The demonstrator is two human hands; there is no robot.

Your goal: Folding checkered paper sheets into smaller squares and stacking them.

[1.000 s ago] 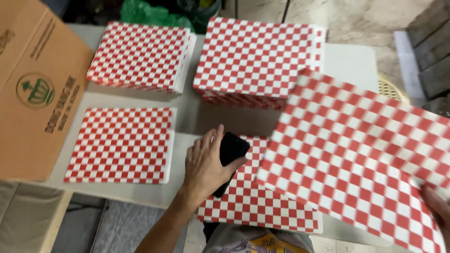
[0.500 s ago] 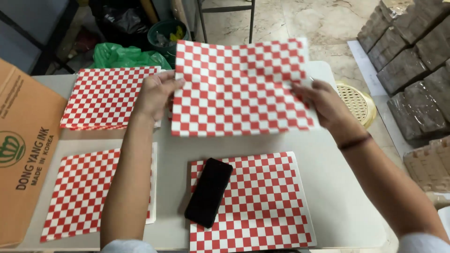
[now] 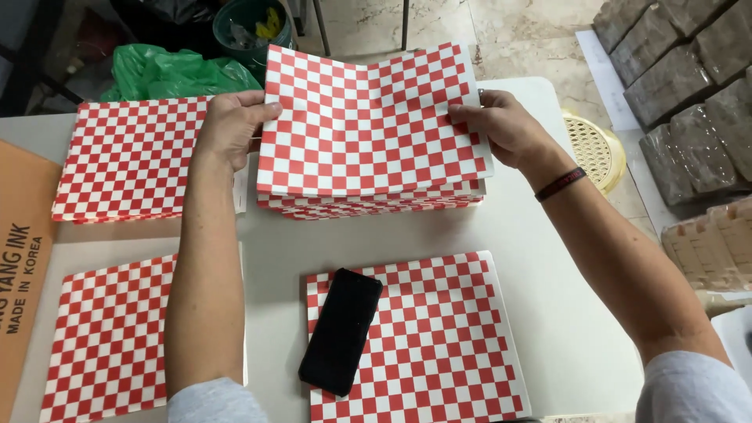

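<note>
- My left hand (image 3: pixel 229 125) grips the left edge of a red-and-white checked sheet (image 3: pixel 368 117), thumb on top, fingers curled under it.
- My right hand (image 3: pixel 501 125) pinches the same sheet at its right edge, thumb on top and fingers below; a dark band (image 3: pixel 561 183) sits on that wrist.
- The sheet lies over the far middle stack (image 3: pixel 368 205) of the same checked paper on the table (image 3: pixel 548 298); its far edge bows up a little, and its near edge rests along the stack's top.
- A second stack (image 3: pixel 129 160) lies just left of my left hand, at the far left of the table.
- A third stack (image 3: pixel 106 341) lies near left, partly hidden by my left forearm.
- A fourth stack (image 3: pixel 439 337) lies near middle, between my forearms.
- A black phone (image 3: pixel 341 330) lies face down, tilted, across the left edge of that near middle stack, half on the bare table.
- A brown carton (image 3: pixel 19 266) shows at the left edge of the view.
- Beyond the table a green bag (image 3: pixel 168 74) and a dark bin (image 3: pixel 251 23) stand on the floor.
- To the right, a pale woven stool (image 3: pixel 599 145) sits just beside the table, and wrapped bundles (image 3: pixel 681 70) are stacked further off.
</note>
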